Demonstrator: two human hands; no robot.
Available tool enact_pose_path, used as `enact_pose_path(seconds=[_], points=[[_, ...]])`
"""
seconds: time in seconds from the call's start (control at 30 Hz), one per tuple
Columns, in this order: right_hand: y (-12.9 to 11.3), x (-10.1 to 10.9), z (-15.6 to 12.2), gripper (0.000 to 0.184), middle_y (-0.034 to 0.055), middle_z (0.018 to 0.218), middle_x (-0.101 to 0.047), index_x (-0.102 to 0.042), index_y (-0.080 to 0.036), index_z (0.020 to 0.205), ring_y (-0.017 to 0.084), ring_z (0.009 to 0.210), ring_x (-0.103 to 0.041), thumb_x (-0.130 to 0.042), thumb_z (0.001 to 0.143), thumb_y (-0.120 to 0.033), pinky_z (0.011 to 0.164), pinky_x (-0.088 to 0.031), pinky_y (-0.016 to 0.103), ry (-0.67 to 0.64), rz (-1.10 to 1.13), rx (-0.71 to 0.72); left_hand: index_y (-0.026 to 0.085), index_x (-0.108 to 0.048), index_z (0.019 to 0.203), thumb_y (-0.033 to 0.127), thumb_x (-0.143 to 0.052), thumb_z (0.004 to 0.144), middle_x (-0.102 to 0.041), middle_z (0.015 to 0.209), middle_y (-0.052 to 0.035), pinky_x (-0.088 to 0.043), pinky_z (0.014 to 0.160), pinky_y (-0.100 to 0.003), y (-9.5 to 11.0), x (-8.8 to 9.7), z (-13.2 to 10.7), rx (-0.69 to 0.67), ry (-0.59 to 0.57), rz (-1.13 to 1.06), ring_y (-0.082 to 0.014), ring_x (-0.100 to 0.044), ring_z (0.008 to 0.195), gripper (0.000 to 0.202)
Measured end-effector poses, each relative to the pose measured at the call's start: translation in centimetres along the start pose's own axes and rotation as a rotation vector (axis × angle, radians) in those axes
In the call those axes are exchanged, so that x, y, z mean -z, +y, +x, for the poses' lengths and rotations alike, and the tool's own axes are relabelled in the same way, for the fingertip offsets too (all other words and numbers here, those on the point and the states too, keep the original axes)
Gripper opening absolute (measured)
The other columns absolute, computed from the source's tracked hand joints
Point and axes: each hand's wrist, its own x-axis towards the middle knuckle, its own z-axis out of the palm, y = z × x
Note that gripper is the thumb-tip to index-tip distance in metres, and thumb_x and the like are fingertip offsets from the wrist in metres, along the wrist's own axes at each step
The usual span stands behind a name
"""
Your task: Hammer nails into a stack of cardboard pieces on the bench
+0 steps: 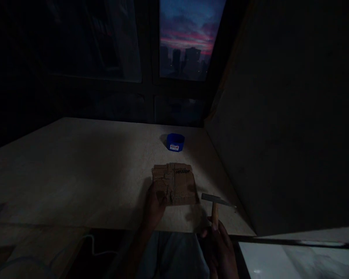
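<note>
A brown board with a carved or textured surface point(184, 186) lies on the pale table point(104, 166); a short dark row of small marks runs near its top. My left hand point(154, 205) grips the board's lower left edge, thumb on top and the other fingers hidden beneath or behind it. In my right hand point(219, 242) is a hammer point(215, 207), held by its wooden handle with the head up. The hammer head is to the right of the board, apart from it. A blue octagonal container point(175, 142) with a white label stands beyond the board.
A dark upright panel point(279, 135) rises along the table's right side. At the back is a window point(189, 42) showing a dusk sky. A pale cable point(94, 246) hangs at the lower left, and my legs point(177, 255) are under the table edge. The light is dim.
</note>
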Motion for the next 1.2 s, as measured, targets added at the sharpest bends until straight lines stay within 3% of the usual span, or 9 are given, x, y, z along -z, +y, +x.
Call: enact_pose_path(seconds=[0.1, 0.3, 0.5, 0.63, 0.73, 0.83, 1.0, 1.2], points=[[-0.2, 0.8, -0.7, 0.051, -0.0075, 0.055, -0.052, -0.061, -0.021, 0.095, 0.004, 0.035, -0.029, -0.069, 0.079, -0.069, 0.033, -0.019, 0.016, -0.014, -0.043, 0.016, 0.02, -0.044, 0.146, 0.019, -0.061, 0.079, -0.06, 0.138, -0.015, -0.042, 0.113, -0.049, 0.4, -2.3, 0.6, -0.111, -0.059, 0.069, -0.0296, -0.054, 0.133, 0.07], [-1.9, 2.1, -1.4, 0.054, -0.0001, 0.07, -0.063, -0.068, -0.02, 0.113, 0.013, 0.056, -0.054, -0.069, 0.082, -0.064, 0.049, -0.043, 0.021, 0.02, -0.107, 0.126, 0.02, -0.038, 0.15, 0.012, -0.057, 0.081, -0.048, 0.152, -0.0162, -0.039, 0.116, -0.052, 0.7, -5.9, 1.9, -0.277, -0.17, 0.132, -0.0314, -0.042, 0.144, 0.072], [-3.3, 3.0, -0.7, 0.054, 0.0064, 0.086, -0.075, -0.072, -0.022, 0.123, 0.023, 0.073, -0.067, -0.07, 0.082, -0.056, 0.065, -0.055, 0.031, 0.111, -0.434, 0.362, 0.018, -0.041, 0.149, 0.02, -0.063, 0.083, -0.055, 0.144, -0.0187, -0.045, 0.11, -0.054, 1.9, -8.1, 1.9, -0.328, -0.29, 0.116, -0.0342, -0.051, 0.134, 0.07], [-3.2, 3.8, 2.0, 0.047, 0.0117, 0.099, -0.076, -0.068, -0.018, 0.13, 0.027, 0.087, -0.07, -0.057, 0.089, -0.037, 0.077, -0.056, 0.036, 0.203, -0.742, 0.531, 0.016, -0.044, 0.146, 0.027, -0.062, 0.088, -0.058, 0.141, -0.0192, -0.046, 0.108, -0.051, 2.5, -8.6, 1.2, -0.368, -0.335, 0.144, -0.0326, -0.053, 0.132, 0.062], [-3.2, 4.2, 4.4, 0.054, 0.0138, 0.091, -0.072, -0.061, -0.013, 0.139, 0.025, 0.075, -0.067, -0.042, 0.089, -0.019, 0.07, -0.053, 0.035, 0.236, -1.016, 0.56, 0.016, -0.044, 0.146, 0.028, -0.058, 0.091, -0.057, 0.143, -0.0184, -0.044, 0.11, -0.051, 2.5, -8.6, 1.0, -0.413, -0.339, 0.194, -0.032, -0.051, 0.136, 0.058], [-3.3, 4.1, 6.3, 0.066, 0.0125, 0.087, -0.069, -0.056, -0.014, 0.143, 0.022, 0.072, -0.065, -0.037, 0.081, -0.004, 0.067, -0.05, 0.031, 0.242, -1.175, 0.562, 0.019, -0.046, 0.144, 0.027, -0.057, 0.092, -0.056, 0.145, -0.0172, -0.043, 0.111, -0.053, 2.4, -8.5, 0.9, -0.451, -0.333, 0.24, -0.032, -0.05, 0.137, 0.054], [-3.3, 3.3, 8.2, 0.075, 0.0152, 0.1, -0.068, -0.049, -0.013, 0.148, 0.021, 0.079, -0.067, -0.038, 0.075, 0.002, 0.072, -0.051, 0.03, 0.271, -1.263, 0.592, 0.018, -0.045, 0.145, 0.028, -0.056, 0.093, -0.055, 0.147, -0.0169, -0.041, 0.113, -0.053, 2.1, -8.5, 0.8, -0.485, -0.331, 0.261, -0.0319, -0.049, 0.139, 0.054], [-3.2, 2.5, 8.9, 0.075, 0.0146, 0.104, -0.067, -0.045, -0.017, 0.151, 0.02, 0.084, -0.068, -0.037, 0.079, 0.003, 0.074, -0.053, 0.029, 0.247, -1.333, 0.6, 0.017, -0.048, 0.143, 0.028, -0.056, 0.093, -0.055, 0.147, -0.0174, -0.039, 0.114, -0.055, 2.1, -8.5, 0.8, -0.481, -0.335, 0.272, -0.0328, -0.048, 0.139, 0.052]])
